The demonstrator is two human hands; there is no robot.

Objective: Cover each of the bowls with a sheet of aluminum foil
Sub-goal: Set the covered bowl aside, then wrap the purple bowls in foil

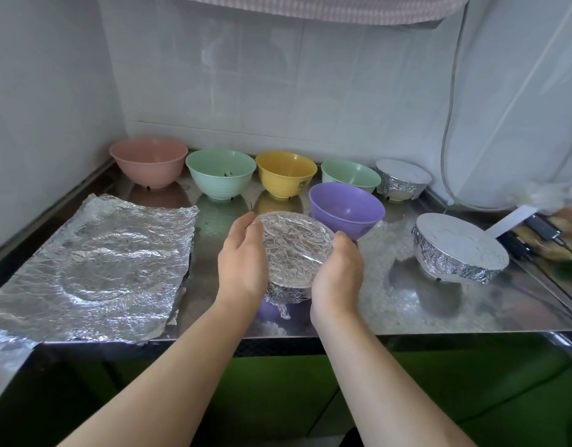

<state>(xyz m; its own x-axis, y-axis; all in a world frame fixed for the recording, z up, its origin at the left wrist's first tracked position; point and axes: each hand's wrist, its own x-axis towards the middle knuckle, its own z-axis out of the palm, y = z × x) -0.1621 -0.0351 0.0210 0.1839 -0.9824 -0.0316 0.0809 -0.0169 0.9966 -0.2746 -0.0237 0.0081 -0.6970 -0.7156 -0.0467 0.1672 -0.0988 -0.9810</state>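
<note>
Two hands (291,269) around foil-covered bowl (294,250)

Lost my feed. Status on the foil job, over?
Left hand and right hand cupping foil-covered bowl. Five bowls uncovered, purple bowl nearest. Spare foil sheet left. Nothing blocking.

A home kitchen: white tiled wall (278,91), steel tabletop (391,304) over green cabinets (471,382), plastic bowls (220,172) lined along the back.

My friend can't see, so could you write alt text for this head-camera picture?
Two hands, left hand and right hand, cup a foil-covered bowl on a steel counter. Five coloured bowls stand uncovered behind, two covered at right, foil sheets at left.
</note>
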